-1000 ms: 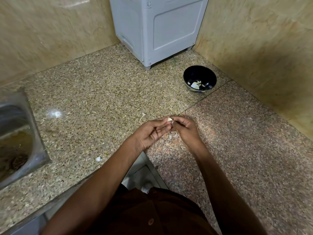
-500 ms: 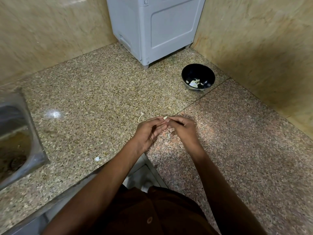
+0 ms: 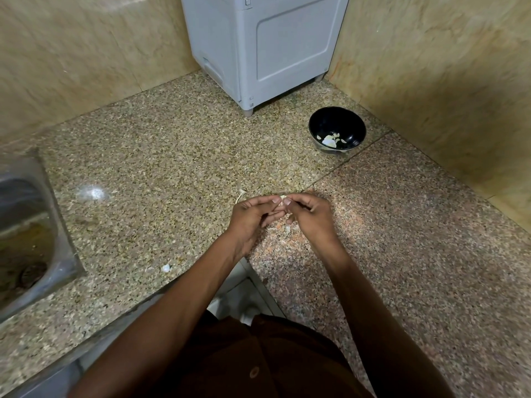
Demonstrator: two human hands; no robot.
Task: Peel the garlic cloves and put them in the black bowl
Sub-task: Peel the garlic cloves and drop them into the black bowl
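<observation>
Both hands meet over the granite counter near its front edge. My left hand (image 3: pixel 253 215) and my right hand (image 3: pixel 309 214) pinch a small pale garlic clove (image 3: pixel 283 199) between their fingertips; only its tip shows above the thumbs. Bits of papery skin (image 3: pixel 283 229) lie on the counter under the hands. The black bowl (image 3: pixel 336 122) stands farther back to the right, near the wall corner, with several pale garlic pieces (image 3: pixel 330 139) inside.
A grey plastic appliance (image 3: pixel 258 47) stands in the back corner. A steel sink (image 3: pixel 26 234) is sunk into the counter at the left. A pale stem scrap (image 3: pixel 240 195) and a white skin flake (image 3: pixel 166 268) lie on the counter. Tiled walls close the back and right.
The hands stay together on the clove, with the fingers shifting slightly as they work it. The view has tilted a little, so everything sits slightly higher in frame.
</observation>
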